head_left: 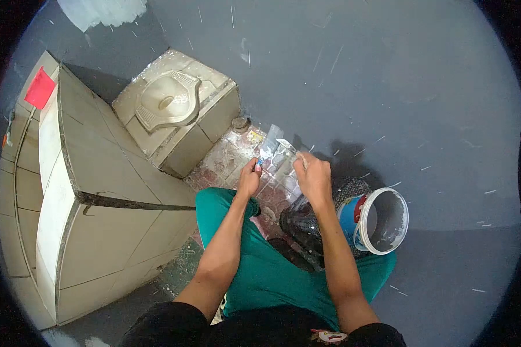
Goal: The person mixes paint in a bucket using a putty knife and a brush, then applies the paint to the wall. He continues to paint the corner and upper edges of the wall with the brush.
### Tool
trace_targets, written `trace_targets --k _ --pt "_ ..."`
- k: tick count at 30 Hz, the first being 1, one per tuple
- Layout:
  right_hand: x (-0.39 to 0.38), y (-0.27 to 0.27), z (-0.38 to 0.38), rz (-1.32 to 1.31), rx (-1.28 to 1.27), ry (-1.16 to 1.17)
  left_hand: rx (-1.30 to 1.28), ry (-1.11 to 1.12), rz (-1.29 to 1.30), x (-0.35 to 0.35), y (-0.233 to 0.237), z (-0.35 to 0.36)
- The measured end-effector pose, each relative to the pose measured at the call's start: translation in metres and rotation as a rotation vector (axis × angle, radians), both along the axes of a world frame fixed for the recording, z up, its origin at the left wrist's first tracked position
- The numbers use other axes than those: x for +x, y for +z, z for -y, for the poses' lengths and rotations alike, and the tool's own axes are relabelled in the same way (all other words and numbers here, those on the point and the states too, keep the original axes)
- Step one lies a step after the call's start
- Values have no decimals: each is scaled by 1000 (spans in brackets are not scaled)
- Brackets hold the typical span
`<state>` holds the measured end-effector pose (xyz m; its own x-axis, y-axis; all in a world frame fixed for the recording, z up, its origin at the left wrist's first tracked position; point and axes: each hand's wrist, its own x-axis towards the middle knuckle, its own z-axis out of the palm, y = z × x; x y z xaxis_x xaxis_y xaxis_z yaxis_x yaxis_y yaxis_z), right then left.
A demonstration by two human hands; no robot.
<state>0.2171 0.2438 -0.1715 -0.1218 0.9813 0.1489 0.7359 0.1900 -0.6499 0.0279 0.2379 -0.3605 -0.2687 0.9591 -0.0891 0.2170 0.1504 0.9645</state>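
My left hand (250, 176) is closed round the blue handle of a putty knife (269, 139), whose wide pale blade points away from me. In my right hand (315, 178) is a scraper (285, 144), its light blade angled toward the putty knife. The two blades are close together and overlap in this view, above the white-spattered tiled floor (231, 162). Beside my right forearm, a bucket (363, 231) with a white rim and blue-and-red outside stands tilted, grey-white smears on its inner wall. The palms of both hands are hidden.
A squat toilet (185, 104) is set in a raised tiled block ahead on the left. A tiled partition (110, 179) stands at my left, with a red dustpan-like piece (40, 88) on top. Black mesh chair (304, 225) parts lie by my legs. The grey wall (422, 115) has white streaks.
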Motion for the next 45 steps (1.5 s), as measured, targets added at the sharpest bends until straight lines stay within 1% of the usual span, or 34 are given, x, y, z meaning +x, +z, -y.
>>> trace_targets --k 2,6,9,15,17,20,21,24,26,29,32,35,36,38,41,45 --pt "-1 -3 -1 -26 -5 6 -23 -11 -13 -1 2 1" --pt "-6 -9 -3 -41 16 -6 -65 -1 -54 2 24 6" --pt "-9 -16 -6 -50 21 -11 -73 37 -146 0 16 3" --pt "-18 -22 -20 -43 33 -26 -40 50 -147 -1 6 1" --pt "-22 -30 -29 -24 22 -59 -32 63 -112 1 4 2" --pt "-27 -39 -26 -212 105 -173 -4 103 -58 -1 -4 -2" --pt "-26 -51 -28 -212 80 -201 3 120 -37 -1 -9 -3" --pt "-15 -106 -31 -232 -6 -286 -115 144 81 -5 -19 -7" --pt "-12 -131 -26 -290 -60 -332 -121 97 146 -3 -18 -9" --pt "-6 -146 -17 -197 -90 -293 -173 16 314 0 -7 -7" --pt "-12 -130 -4 -220 65 -235 -218 -14 468 4 4 -6" --pt "-21 -100 12 -233 96 -177 -237 -25 558 5 3 -9" --pt "-22 -95 16 -190 54 -159 -243 -30 580 5 0 -10" --pt "-25 -87 22 -103 -31 -124 -209 -34 553 7 -6 -11" --pt "-37 -79 26 87 -41 -90 -172 -42 490 11 -7 -11" --pt "-49 -94 24 164 -3 -75 -91 -32 345 18 2 -7"
